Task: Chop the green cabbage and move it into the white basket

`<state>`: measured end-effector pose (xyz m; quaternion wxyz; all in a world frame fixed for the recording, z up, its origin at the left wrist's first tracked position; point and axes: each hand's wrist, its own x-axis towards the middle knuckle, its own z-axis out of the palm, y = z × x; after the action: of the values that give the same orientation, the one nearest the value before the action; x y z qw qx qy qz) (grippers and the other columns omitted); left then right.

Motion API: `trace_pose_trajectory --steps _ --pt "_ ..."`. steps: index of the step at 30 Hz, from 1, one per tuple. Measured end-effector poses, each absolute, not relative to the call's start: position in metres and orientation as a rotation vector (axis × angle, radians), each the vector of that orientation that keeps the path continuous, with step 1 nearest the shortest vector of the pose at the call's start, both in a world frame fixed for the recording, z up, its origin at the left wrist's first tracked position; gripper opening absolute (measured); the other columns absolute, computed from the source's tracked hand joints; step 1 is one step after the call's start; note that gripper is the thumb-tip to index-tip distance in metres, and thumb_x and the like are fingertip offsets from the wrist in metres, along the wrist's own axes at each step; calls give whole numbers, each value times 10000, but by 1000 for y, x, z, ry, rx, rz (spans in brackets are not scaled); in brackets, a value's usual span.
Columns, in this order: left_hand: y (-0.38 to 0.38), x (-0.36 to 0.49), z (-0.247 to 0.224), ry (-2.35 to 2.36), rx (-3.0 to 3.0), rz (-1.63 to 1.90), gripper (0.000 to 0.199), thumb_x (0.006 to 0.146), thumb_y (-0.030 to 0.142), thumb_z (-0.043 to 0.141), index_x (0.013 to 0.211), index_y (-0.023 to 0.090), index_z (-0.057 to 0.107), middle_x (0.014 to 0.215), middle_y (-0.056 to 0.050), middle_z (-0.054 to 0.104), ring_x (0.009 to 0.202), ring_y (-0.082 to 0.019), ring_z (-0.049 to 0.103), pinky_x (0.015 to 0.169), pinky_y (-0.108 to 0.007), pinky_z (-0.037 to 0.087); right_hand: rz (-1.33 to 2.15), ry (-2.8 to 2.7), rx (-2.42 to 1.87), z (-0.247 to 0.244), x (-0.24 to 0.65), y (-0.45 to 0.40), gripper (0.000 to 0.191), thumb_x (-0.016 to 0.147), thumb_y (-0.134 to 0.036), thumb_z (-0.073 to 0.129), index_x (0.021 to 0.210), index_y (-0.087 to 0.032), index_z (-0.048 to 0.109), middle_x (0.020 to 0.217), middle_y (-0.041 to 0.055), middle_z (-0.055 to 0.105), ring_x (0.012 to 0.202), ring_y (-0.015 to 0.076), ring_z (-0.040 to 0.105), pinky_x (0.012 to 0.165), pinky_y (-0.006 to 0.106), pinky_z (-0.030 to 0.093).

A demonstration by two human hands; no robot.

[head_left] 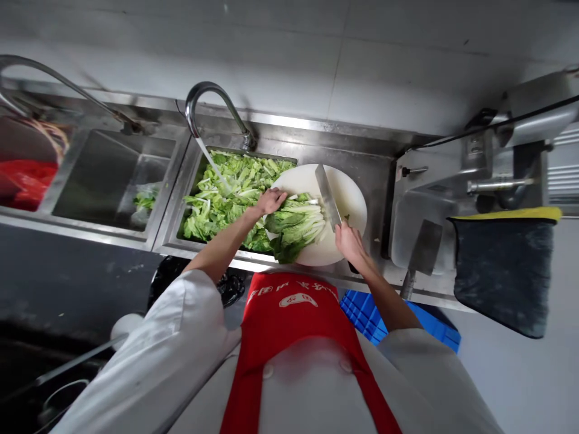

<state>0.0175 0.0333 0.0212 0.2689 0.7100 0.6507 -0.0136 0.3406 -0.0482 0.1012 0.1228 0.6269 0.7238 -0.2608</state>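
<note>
A round white cutting board (355,199) lies over the right side of the sink, bearing a pile of long leafy greens (303,223) with pale stems pointing right. My left hand (271,201) rests palm down at the pile's upper left, closed on the greens; its fingertips are partly hidden. To the right of the stems, my right hand (350,242) grips the handle of a cleaver (328,196). The blade points away from me, close beside the stem ends and apart from my left hand. A small dark green scrap sits near the cleaver's handle.
Cut greens (217,205) fill the sink under a running faucet (194,108). Further left are a second sink (99,175) and a red plastic bag (27,181). A second broad blade (425,247) and a dark cloth (502,271) lie at right. Below stands a blue crate (366,313).
</note>
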Motion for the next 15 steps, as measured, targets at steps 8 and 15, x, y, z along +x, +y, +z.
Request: trace_pose_trajectory --steps 8,15 --pt "-54 40 29 1868 1796 148 695 1053 629 287 1566 204 487 1496 -131 524 1371 -281 497 1155 -415 415 -917 2163 1593 113 307 -97 345 1124 -305 287 1258 -106 536 1062 192 749 971 276 735 821 305 469" --pt "-88 74 24 1971 1846 56 1032 872 826 522 1607 118 370 1573 -233 424 1439 -396 399 1206 -527 294 -910 2156 1555 100 283 -87 297 1099 -210 329 1225 -83 566 1108 218 729 1045 279 727 843 289 490"
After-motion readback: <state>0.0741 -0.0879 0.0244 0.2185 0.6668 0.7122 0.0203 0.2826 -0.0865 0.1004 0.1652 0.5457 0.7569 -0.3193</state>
